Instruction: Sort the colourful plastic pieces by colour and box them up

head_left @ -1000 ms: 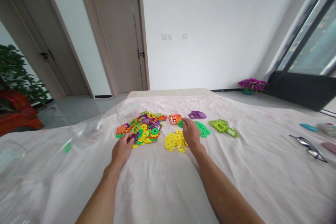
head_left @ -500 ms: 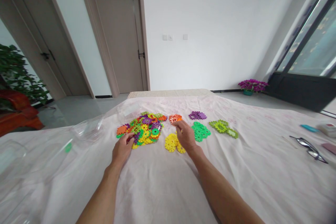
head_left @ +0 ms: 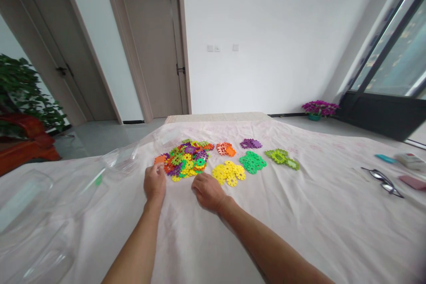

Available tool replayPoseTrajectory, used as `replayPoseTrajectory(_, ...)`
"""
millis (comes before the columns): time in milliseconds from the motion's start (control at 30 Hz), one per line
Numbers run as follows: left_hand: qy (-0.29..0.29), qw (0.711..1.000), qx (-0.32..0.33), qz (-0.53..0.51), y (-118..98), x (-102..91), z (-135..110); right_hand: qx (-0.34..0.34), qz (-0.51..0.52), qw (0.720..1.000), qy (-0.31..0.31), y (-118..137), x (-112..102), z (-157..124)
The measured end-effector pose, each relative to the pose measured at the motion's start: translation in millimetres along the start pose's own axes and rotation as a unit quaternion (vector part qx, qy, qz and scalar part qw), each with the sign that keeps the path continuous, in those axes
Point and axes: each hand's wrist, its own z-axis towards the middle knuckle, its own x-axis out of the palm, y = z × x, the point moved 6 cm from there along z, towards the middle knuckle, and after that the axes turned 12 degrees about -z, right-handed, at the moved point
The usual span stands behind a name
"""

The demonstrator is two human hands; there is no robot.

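Note:
A mixed heap of gear-shaped plastic pieces (head_left: 186, 159) in several colours lies on the table. My left hand (head_left: 155, 182) is at the heap's left edge, fingers bent together just below an orange square piece (head_left: 160, 159); whatever they pinch is hidden. Closed and knuckles up, my right hand (head_left: 209, 191) rests on the cloth between the heap and the yellow pieces (head_left: 232, 173); its fingertips are out of sight. Same-colour groups lie to the right: orange pieces (head_left: 230, 151), purple pieces (head_left: 250, 143), green pieces (head_left: 253, 162) and lime-green pieces (head_left: 279, 157).
Clear plastic containers (head_left: 121, 156) stand along the left side of the cloth-covered table (head_left: 319, 230). Glasses (head_left: 382, 182), a blue object (head_left: 385, 159), a white box (head_left: 409, 160) and a dark red object (head_left: 412, 182) lie at the right.
My right hand has come left and nearer, away from the orange and yellow groups. An orange piece now shows in the orange group. My left hand has shifted to the heap's left edge.

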Motion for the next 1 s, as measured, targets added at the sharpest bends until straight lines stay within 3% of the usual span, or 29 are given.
replayPoseTrajectory(167,0.016,1.0,0.004,0.026,5,3.1,1,0.014,-0.009,1.0,0.0,1,2,1)
replayPoseTrajectory(267,0.061,0.997,0.032,0.029,3,10.3,3,0.029,-0.017,0.999,-0.002,0,3,2)
replayPoseTrajectory(500,0.151,0.984,0.026,0.09,3,23.8,4,0.05,-0.032,0.998,-0.002,1,2,3)
replayPoseTrajectory(1000,0.159,0.983,0.056,0.068,0,22.1,1,0.058,-0.032,0.998,-0.007,-1,4,4)
